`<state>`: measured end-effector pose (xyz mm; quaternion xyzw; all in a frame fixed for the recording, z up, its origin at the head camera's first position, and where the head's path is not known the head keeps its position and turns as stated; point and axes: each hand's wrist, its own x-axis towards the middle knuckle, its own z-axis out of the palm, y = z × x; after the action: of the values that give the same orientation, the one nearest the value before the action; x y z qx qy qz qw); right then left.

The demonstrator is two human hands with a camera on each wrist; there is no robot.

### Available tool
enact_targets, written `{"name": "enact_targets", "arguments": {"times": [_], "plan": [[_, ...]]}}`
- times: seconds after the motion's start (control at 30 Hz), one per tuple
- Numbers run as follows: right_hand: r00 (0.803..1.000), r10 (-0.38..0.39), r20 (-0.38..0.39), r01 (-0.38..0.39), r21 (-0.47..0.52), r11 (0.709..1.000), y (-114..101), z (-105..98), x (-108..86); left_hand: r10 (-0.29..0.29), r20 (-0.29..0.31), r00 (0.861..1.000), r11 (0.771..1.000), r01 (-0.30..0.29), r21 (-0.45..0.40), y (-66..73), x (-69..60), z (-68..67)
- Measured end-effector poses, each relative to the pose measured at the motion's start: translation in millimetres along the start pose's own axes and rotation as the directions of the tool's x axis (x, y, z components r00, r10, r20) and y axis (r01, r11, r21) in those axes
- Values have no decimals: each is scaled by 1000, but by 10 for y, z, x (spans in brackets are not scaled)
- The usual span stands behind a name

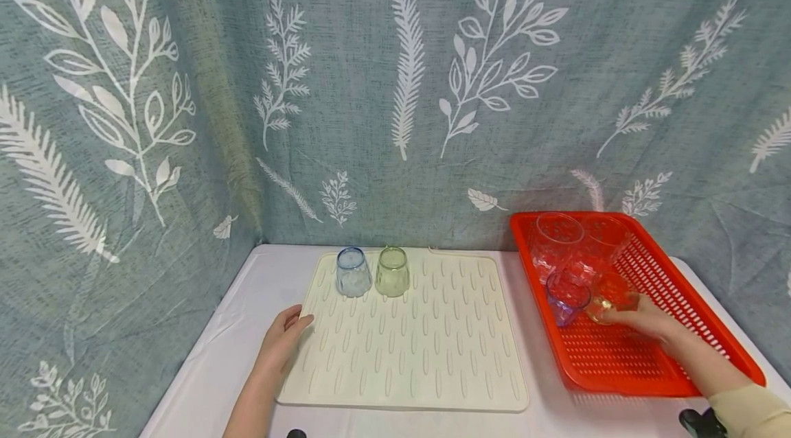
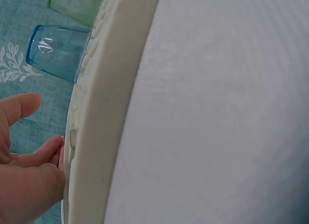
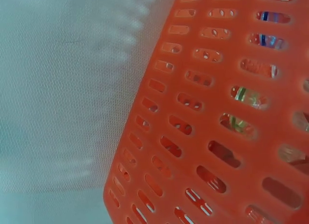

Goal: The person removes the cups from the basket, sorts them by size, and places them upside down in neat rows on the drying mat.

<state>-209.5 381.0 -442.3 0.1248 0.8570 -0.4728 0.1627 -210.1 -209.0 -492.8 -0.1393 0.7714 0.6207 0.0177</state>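
Inside the red basket, my right hand grips a yellow glass, the thumb on its near side. A purple glass stands just left of it, and two clear glasses are behind. The right wrist view shows mostly the slotted basket wall, which hides the hand. My left hand rests by the left edge of the cream mat, fingers loosely bent and holding nothing. Toward the mat's back left, a blue glass and a green glass stand upside down, side by side.
A white cloth covers the table under the mat and basket. Behind and to the left hangs a blue-green patterned curtain. Dark objects show at the front edge near the right sleeve.
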Motion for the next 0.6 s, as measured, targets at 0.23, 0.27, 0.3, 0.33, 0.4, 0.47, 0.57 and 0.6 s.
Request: {"name": "enact_targets", "arguments": {"times": [0.23, 0.27, 0.3, 0.33, 0.4, 0.47, 0.57, 0.6], "plan": [[1000, 12, -18, -12, -6, 1000, -5, 5, 15, 9, -3, 1000, 1000, -9, -1, 8, -6, 3], [1000, 12, -19, -12, -7, 1000, -6, 6, 16, 11, -2, 1000, 1000, -11, -2, 10, -9, 3], [1000, 9, -21, -9, -7, 1000, -6, 7, 18, 12, -2, 1000, 1000, -12, -2, 11, -11, 3], [1000, 6, -22, -6, -9, 1000, -4, 7, 21, 14, -2, 1000, 1000, -14, -2, 14, -13, 2], [1000, -4, -22, 4, -7, 1000, -4, 4, 26, 16, -1, 1000, 1000, -16, -3, 17, -15, 2], [1000, -15, -18, 15, -7, 1000, 4, 1, 31, 15, -2, 1000, 1000, -15, -3, 20, -16, 4], [1000, -24, -12, 24, -3, 1000, 9, -9, 33, 10, -6, 1000, 1000, -10, 0, 16, -7, 6], [1000, -26, -10, 26, -1, 1000, 13, -10, 31, 9, -8, 1000, 1000, -9, 3, 15, -5, 7]]}}
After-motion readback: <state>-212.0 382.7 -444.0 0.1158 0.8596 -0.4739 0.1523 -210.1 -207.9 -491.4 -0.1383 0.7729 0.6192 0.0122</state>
